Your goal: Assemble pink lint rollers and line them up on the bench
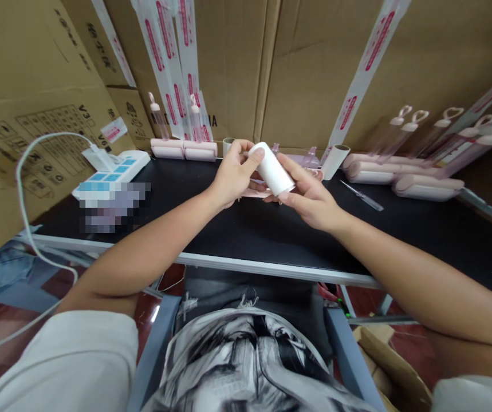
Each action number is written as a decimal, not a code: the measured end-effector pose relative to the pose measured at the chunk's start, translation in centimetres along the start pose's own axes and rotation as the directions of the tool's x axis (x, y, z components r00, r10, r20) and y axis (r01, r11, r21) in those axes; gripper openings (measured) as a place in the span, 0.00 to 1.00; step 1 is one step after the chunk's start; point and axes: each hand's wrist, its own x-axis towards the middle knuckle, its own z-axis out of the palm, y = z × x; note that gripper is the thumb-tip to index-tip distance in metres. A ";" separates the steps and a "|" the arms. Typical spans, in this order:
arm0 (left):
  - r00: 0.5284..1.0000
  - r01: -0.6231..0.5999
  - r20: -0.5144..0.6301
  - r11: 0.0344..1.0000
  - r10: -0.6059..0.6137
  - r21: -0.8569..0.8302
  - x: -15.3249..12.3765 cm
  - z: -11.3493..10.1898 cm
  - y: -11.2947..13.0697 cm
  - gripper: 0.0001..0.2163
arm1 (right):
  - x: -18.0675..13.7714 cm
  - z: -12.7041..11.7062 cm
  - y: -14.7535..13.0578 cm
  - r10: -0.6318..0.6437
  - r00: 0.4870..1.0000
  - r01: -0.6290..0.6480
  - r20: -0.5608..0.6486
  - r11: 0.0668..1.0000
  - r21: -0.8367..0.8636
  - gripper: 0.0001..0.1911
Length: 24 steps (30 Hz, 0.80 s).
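A white lint roll [274,171], smooth and cylindrical, is held tilted over the black table between both hands. My left hand [236,176] grips its upper left end, with the thumb lying over the top. Lower down, on the right side, the fingers and thumb of my right hand [314,197] are closed around the roll. Behind and under the hands lie pale pink and clear plastic pieces [310,157], largely hidden. Another white roll with a cardboard core [335,162] stands just beyond my right hand, and a further roll [227,145] shows partly behind my left.
Pink lint rollers with clear handles [200,150] lean on cardboard at the back left; several more [428,186] line the right. A screwdriver [362,196] lies on the black tabletop [246,234]. A white power strip [132,166] with a plugged-in cable sits left.
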 end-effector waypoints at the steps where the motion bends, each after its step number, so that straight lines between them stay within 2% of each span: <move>1: 1.000 0.021 0.010 0.999 -0.020 -0.036 0.0 0.0 0.1 0.08 | 0.0 0.0 -0.1 -0.039 0.999 0.038 -0.009 0.996 -0.077 0.46; 5: 0.987 0.091 0.144 0.990 -0.075 -0.110 -0.2 -0.1 0.1 0.10 | 0.2 -0.3 -0.1 -0.197 0.978 0.159 -0.070 0.917 -0.366 0.43; 10: 0.933 0.092 0.352 0.995 -0.071 -0.041 -1.2 0.1 0.2 0.30 | 0.2 -0.4 0.3 -0.205 0.975 0.138 -0.085 0.860 -0.492 0.62; 12: 0.925 0.067 0.376 0.998 -0.057 -0.013 -1.2 0.0 0.1 0.35 | 0.4 -0.6 0.4 -0.199 0.979 0.147 -0.049 0.850 -0.507 0.66; 15: 0.940 0.053 0.338 0.998 -0.055 0.016 -0.7 -0.5 -0.1 0.38 | 0.7 -1.4 0.7 -0.200 0.980 0.174 -0.003 0.857 -0.486 0.68; 17: 0.959 0.050 0.278 0.998 -0.056 0.029 -0.1 -1.2 -0.2 0.38 | 0.9 -2.3 1.0 -0.188 0.982 0.164 -0.006 0.873 -0.460 0.63; 20: 0.982 0.026 0.186 0.999 -0.031 0.028 0.9 -2.5 -0.4 0.38 | 1.1 -3.5 1.7 -0.136 0.990 0.130 0.023 0.864 -0.486 0.41; 22: 0.990 -0.003 0.143 1.000 0.003 -0.001 1.4 -3.2 -0.6 0.37 | 1.1 -4.0 2.1 -0.093 0.988 0.146 0.123 0.820 -0.554 0.28; 24: 0.992 -0.023 0.127 0.999 0.028 -0.040 1.7 -3.7 -0.8 0.37 | 1.1 -4.0 2.5 -0.036 0.969 0.180 0.243 0.777 -0.603 0.22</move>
